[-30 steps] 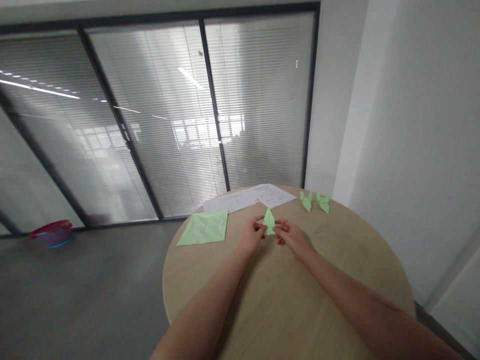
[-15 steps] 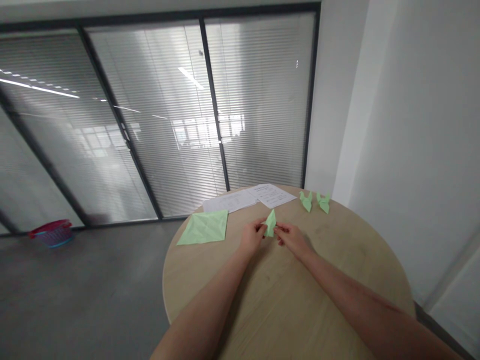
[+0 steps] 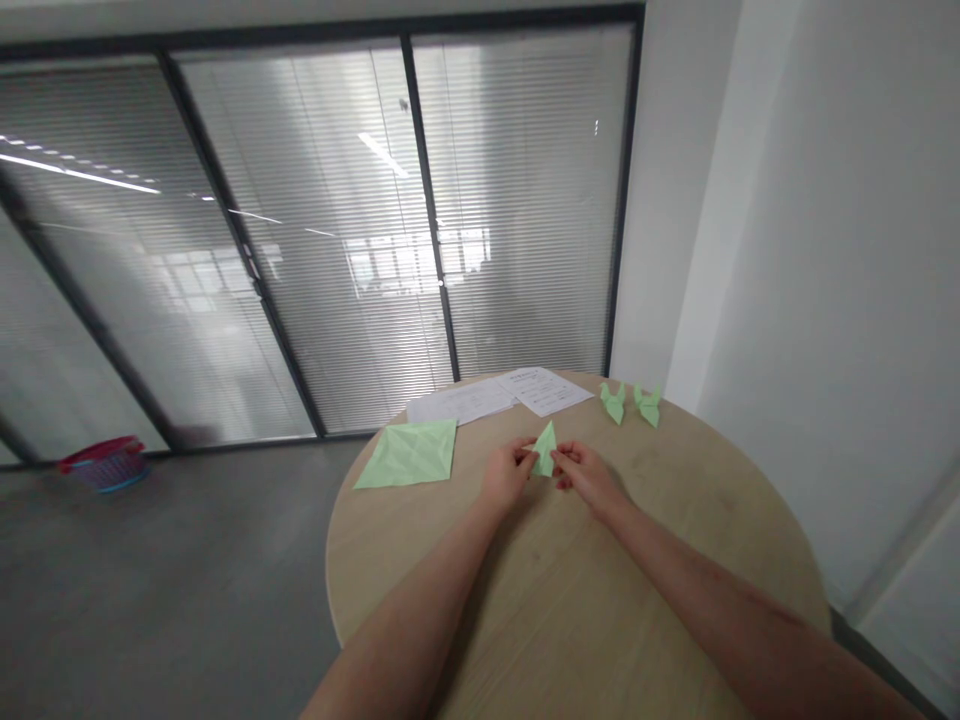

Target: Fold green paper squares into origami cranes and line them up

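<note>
A small folded piece of green paper (image 3: 545, 451) is held upright between my hands, its pointed tip facing away from me. My left hand (image 3: 508, 473) pinches its left side between thumb and fingers. On the other side, my right hand (image 3: 586, 474) grips the right edge with its fingertips. A creased green sheet (image 3: 411, 455) lies flat to the left. Two folded green paper figures, one (image 3: 613, 403) beside the other (image 3: 647, 405), stand at the back right of the table.
The round wooden table (image 3: 555, 580) carries white sheets (image 3: 461, 401) and a printed page (image 3: 545, 390) at its back edge. A red and blue basket (image 3: 109, 466) sits on the floor at left. Glass panels with blinds stand behind; a white wall is at right.
The folded paper between my hands has turned slightly and shows a wider triangular face. My hands have hardly moved and keep their pinch.
</note>
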`<state>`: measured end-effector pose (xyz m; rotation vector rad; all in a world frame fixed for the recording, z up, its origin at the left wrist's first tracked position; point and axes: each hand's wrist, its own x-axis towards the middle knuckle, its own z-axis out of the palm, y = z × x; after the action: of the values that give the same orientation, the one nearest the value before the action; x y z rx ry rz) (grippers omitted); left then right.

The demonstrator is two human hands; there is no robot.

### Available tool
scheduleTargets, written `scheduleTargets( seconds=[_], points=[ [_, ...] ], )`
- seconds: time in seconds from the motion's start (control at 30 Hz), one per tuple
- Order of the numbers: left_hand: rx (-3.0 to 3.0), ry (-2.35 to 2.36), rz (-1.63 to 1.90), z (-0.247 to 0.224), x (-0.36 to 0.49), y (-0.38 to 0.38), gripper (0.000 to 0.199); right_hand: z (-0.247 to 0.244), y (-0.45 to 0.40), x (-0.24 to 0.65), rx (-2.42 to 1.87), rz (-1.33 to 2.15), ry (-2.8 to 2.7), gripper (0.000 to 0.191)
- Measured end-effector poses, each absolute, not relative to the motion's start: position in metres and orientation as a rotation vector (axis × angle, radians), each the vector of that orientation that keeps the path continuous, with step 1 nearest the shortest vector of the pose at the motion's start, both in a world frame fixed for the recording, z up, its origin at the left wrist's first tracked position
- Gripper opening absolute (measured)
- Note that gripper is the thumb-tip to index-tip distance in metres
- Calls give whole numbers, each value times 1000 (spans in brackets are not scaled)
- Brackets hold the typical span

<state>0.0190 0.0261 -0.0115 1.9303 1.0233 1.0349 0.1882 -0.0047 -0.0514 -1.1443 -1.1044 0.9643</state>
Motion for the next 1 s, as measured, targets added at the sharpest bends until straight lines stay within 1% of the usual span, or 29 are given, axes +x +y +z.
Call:
scheduleTargets(
  seconds=[0.27, 0.6, 0.83, 1.0],
  points=[
    [1866, 983, 1031, -15, 19, 30, 37, -48, -6, 189, -1088, 1036, -1110, 34],
    [1640, 887, 1001, -16, 17, 38, 38, -50, -6, 187, -1079, 1061, -1223, 28],
    [1621, 909, 999, -13, 14, 38, 37, -49, -8, 185, -1078, 1063, -1279, 35],
    [1639, 885, 966, -12, 13, 37, 40, -48, -10, 184, -1113, 1025, -1316, 35]
  ],
)
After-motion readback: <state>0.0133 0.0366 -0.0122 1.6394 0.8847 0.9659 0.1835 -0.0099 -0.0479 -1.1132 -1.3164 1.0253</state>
